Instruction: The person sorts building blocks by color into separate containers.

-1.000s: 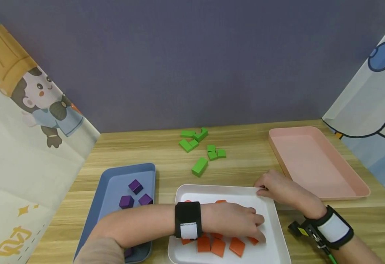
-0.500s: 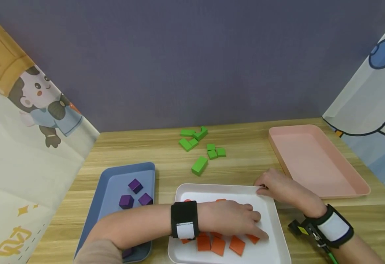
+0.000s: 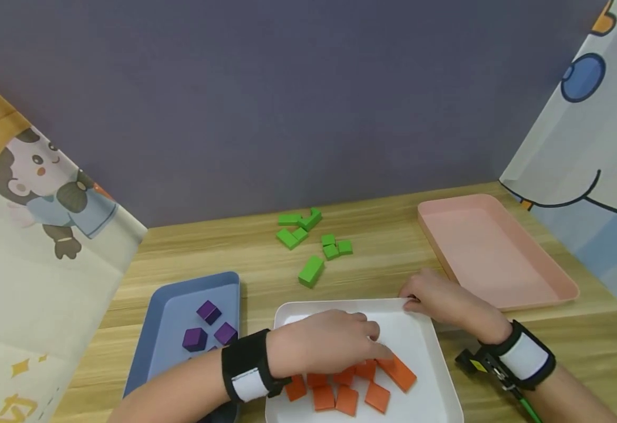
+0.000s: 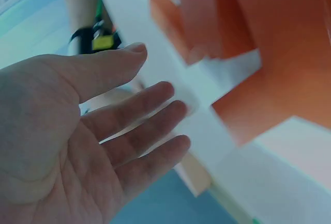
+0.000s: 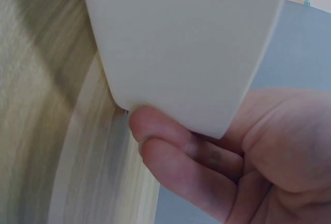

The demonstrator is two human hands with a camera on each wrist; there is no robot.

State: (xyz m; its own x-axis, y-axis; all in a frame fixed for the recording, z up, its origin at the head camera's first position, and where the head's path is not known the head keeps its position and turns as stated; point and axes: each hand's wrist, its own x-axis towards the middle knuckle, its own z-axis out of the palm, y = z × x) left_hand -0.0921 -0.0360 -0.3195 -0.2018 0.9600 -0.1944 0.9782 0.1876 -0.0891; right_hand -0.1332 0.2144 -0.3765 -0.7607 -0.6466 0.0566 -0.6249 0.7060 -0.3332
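My left hand (image 3: pixel 325 343) is over the white tray (image 3: pixel 437 352), palm down, above several orange blocks (image 3: pixel 346 399). In the left wrist view its fingers (image 4: pixel 147 136) are extended and slightly bent, with nothing between them and the thumb. Under its fingertips in the head view, a longer orange block (image 3: pixel 400 374) lies at the right of the group. My right hand (image 3: pixel 440 299) grips the tray's far right corner. In the right wrist view its curled fingers (image 5: pixel 181 151) press against the underside of the white tray (image 5: pixel 176 43). Part of the tray is hidden by my left hand and forearm.
On the left, a blue tray (image 3: pixel 173 299) holds several purple cubes (image 3: pixel 195 339), partly behind my left forearm. Several green blocks (image 3: pixel 311 271) lie at the back of the wooden table (image 3: pixel 202 249). A pink tray (image 3: pixel 493 249) stands at the right, beyond my right hand.
My left hand has moved left and slightly away from me, uncovering more orange blocks, including the longer one. My right hand keeps its grip on the tray corner. The head view has tilted.
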